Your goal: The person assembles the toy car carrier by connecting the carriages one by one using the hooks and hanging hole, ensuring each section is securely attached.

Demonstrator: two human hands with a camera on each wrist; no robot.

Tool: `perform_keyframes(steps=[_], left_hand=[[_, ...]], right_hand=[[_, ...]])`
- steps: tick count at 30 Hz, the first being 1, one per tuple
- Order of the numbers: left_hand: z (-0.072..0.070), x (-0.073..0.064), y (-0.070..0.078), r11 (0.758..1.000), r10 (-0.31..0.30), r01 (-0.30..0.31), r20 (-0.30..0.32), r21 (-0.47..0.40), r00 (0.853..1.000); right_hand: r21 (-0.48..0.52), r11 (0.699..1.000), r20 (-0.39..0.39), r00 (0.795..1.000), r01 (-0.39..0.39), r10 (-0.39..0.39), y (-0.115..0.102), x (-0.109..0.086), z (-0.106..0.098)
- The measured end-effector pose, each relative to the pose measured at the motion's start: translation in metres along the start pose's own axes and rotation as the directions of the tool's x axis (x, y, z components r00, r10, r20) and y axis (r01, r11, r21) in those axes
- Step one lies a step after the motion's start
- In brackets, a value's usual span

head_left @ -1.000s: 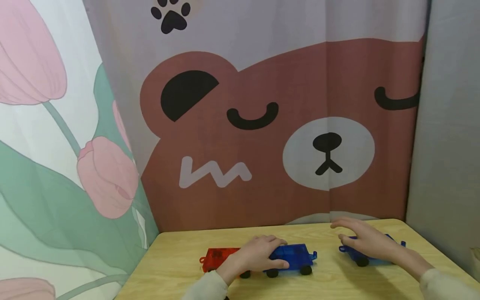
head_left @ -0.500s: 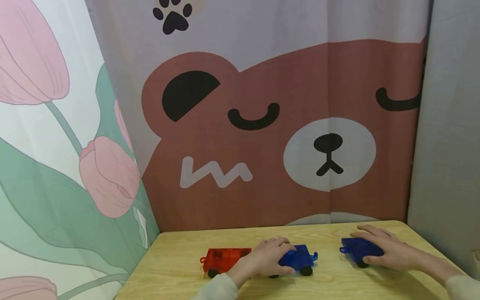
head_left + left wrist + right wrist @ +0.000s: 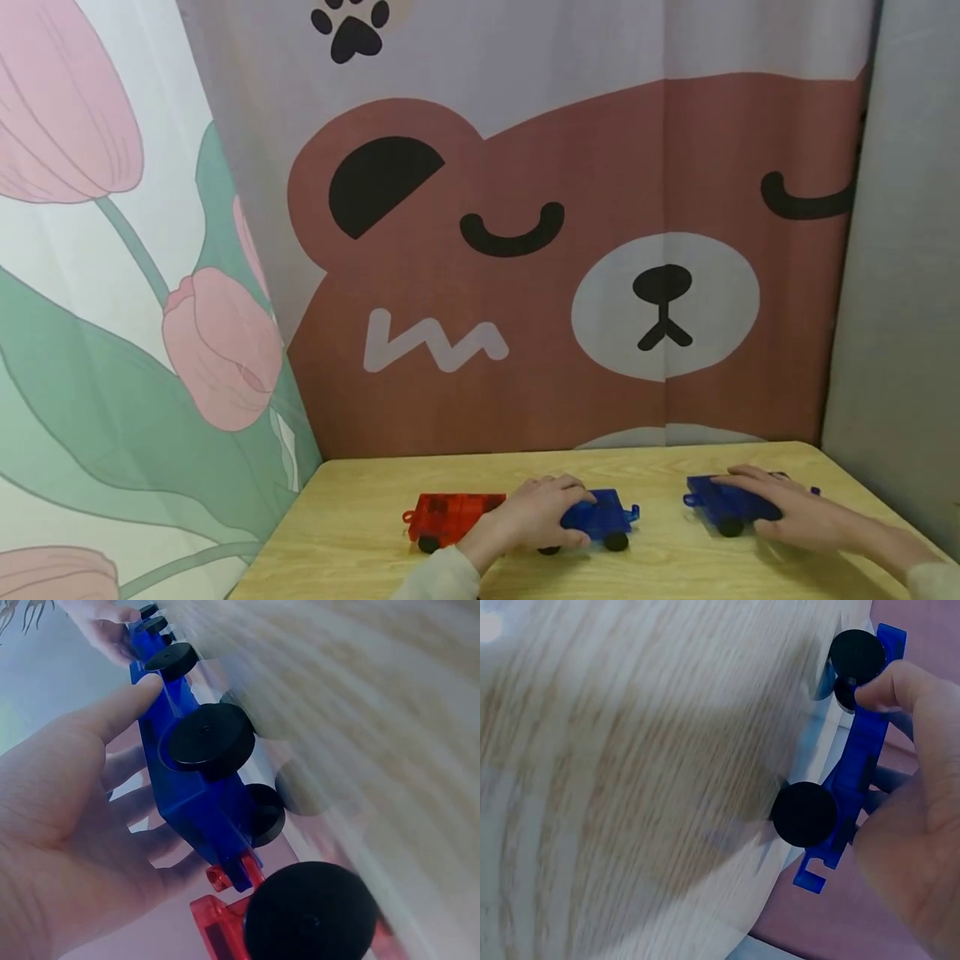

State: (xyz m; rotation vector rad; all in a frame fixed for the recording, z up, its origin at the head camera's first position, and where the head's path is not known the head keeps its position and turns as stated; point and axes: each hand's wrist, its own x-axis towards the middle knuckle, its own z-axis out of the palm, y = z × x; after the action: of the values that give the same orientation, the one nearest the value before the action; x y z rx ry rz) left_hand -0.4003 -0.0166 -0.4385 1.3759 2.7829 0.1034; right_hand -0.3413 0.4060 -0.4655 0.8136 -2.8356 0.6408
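My left hand grips a blue toy wagon with black wheels, thumb on its near side and fingers on the far side. A red toy wagon stands left of it. In the left wrist view, the red wagon's coupling meets the end of the held blue wagon. To the right, my right hand holds a second blue wagon across its width. Its loop end faces left, apart from the first wagon's hook. The right wrist view shows this wagon's hook and wheels.
The wagons stand on a light wood table. A bear-print curtain hangs behind its back edge, a tulip-print curtain to the left and a plain grey one to the right.
My right hand has come down from over the right blue wagon, shifted right, and now holds it. My left hand has slid slightly right along its blue wagon, uncovering more of the red one.
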Motion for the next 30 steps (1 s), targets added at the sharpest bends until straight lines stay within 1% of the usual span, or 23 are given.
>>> perform_keyframes(steps=[2,4,6,8,12,15,21,25,27,30], left_hand=[[0.001,-0.001,0.0,1.0,0.007,-0.007,0.0,-0.005,1.0],[0.001,-0.002,0.0,1.0,0.013,-0.013,0.003,-0.016,1.0],[0.001,-0.002,0.001,1.0,0.017,-0.017,0.004,-0.027,1.0],[0.001,-0.002,0.003,0.999,0.014,-0.014,0.004,-0.037,1.0],[0.0,-0.001,0.005,1.0,0.01,-0.01,-0.002,-0.026,1.0],[0.0,0.0,0.006,1.0,0.014,-0.014,-0.004,-0.01,1.0],[-0.001,0.002,0.008,1.0,0.014,-0.014,0.005,-0.008,1.0],[-0.001,0.002,0.008,1.0,0.008,-0.008,0.008,-0.015,1.0],[0.0,0.001,0.008,1.0,0.001,-0.001,0.012,-0.021,1.0],[0.002,0.001,0.007,1.0,-0.006,0.007,0.017,-0.028,1.0]], right_hand=[[-0.023,0.999,0.003,1.0,0.027,-0.027,0.002,0.0,0.001],[-0.031,0.999,0.002,0.999,0.035,-0.035,0.004,-0.001,0.001],[-0.041,0.999,0.016,1.0,0.007,-0.007,0.006,0.0,-0.001],[-0.021,1.0,0.042,0.999,-0.022,0.023,0.006,0.001,-0.004],[0.023,0.996,0.09,0.992,-0.088,0.086,0.004,0.005,-0.011],[0.026,0.993,0.098,0.989,-0.113,0.11,0.001,0.007,-0.013],[0.006,0.996,0.088,0.992,-0.09,0.089,-0.004,0.008,-0.012],[-0.006,0.995,0.098,0.99,-0.098,0.098,-0.01,0.011,-0.013],[-0.02,0.995,0.098,0.99,-0.099,0.101,-0.013,0.012,-0.014],[-0.058,0.995,0.08,0.993,-0.079,0.084,-0.02,0.014,-0.015]])
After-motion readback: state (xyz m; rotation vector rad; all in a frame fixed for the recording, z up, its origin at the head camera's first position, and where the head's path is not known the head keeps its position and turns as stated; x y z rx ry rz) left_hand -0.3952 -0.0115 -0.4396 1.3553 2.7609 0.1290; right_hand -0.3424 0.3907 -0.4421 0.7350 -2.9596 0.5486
